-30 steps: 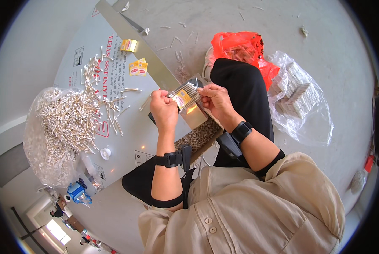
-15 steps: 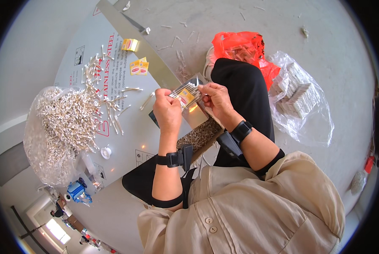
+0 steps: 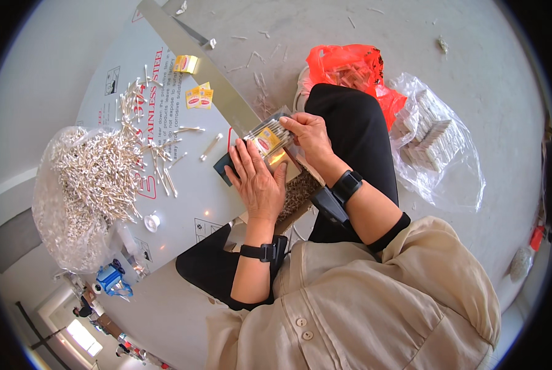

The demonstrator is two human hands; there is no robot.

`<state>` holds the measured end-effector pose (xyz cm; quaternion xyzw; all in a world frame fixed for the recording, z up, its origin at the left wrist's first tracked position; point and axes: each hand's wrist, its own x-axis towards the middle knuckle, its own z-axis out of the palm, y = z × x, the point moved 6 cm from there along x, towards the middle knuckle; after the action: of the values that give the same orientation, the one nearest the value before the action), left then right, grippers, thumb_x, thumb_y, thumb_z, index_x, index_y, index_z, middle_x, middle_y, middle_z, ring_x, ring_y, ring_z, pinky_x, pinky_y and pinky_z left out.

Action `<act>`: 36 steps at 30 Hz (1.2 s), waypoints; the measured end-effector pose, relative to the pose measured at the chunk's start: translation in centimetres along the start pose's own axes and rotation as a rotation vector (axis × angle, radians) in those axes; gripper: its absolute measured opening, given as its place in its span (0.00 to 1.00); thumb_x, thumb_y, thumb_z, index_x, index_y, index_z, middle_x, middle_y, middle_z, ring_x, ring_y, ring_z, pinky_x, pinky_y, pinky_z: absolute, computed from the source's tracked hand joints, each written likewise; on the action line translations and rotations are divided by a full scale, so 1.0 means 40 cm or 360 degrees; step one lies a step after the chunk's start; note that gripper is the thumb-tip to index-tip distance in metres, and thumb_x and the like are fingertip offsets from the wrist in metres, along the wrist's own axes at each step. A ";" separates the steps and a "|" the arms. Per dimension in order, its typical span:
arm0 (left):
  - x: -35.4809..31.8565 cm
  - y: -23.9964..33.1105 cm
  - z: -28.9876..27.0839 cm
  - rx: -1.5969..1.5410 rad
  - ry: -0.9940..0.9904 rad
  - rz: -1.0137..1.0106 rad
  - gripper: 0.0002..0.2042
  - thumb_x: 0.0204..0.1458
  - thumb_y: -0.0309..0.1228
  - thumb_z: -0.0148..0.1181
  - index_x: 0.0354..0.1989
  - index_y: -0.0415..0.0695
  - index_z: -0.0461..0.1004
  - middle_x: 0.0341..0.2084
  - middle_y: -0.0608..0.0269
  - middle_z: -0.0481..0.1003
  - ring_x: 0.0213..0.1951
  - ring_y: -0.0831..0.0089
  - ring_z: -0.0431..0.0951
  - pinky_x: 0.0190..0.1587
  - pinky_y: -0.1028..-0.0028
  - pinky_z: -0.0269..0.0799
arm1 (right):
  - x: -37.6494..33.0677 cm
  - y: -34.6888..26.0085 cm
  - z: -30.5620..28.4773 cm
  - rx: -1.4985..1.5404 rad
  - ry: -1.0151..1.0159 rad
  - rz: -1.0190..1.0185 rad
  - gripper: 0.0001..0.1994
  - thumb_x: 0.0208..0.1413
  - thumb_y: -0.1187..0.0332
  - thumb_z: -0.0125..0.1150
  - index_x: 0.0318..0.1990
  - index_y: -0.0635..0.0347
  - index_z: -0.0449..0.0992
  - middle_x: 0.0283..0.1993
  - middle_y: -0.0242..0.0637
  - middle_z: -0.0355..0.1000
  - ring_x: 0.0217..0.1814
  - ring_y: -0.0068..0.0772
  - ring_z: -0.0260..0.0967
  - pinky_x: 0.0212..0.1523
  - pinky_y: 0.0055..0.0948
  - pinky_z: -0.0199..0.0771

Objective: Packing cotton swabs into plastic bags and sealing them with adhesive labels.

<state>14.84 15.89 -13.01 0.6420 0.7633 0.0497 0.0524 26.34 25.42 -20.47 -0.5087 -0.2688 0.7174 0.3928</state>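
Head view: you are packing a bundle of white sticks (image 3: 268, 134) into a clear packet with a yellow label (image 3: 267, 143).

Your right hand (image 3: 311, 134) pinches the packet's upper right end; your left hand (image 3: 257, 179) lies flat with fingers spread, pressing its lower part against the small dark pad (image 3: 225, 169) on the grey sheet (image 3: 183, 203), grasping nothing. The bundle's long axis runs lower-left to upper-right, sticks pointing toward your right hand. Next, I judge, calls for seating the sticks evenly and closing the open end.
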 end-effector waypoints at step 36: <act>0.002 -0.001 -0.031 0.0136 0.0014 0.0089 0.35 0.58 0.51 0.51 0.69 0.43 0.54 0.70 0.50 0.50 0.71 0.49 0.43 0.66 0.40 0.40 | 0.026 0.007 0.011 0.0063 -0.0074 -0.0133 0.11 0.55 0.69 0.66 0.24 0.65 0.78 0.20 0.25 0.71 0.21 0.12 0.60 0.22 0.22 0.59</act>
<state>14.63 15.95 -11.78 0.6644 0.7468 0.0213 0.0200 25.69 26.16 -21.09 -0.4723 -0.2846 0.7172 0.4261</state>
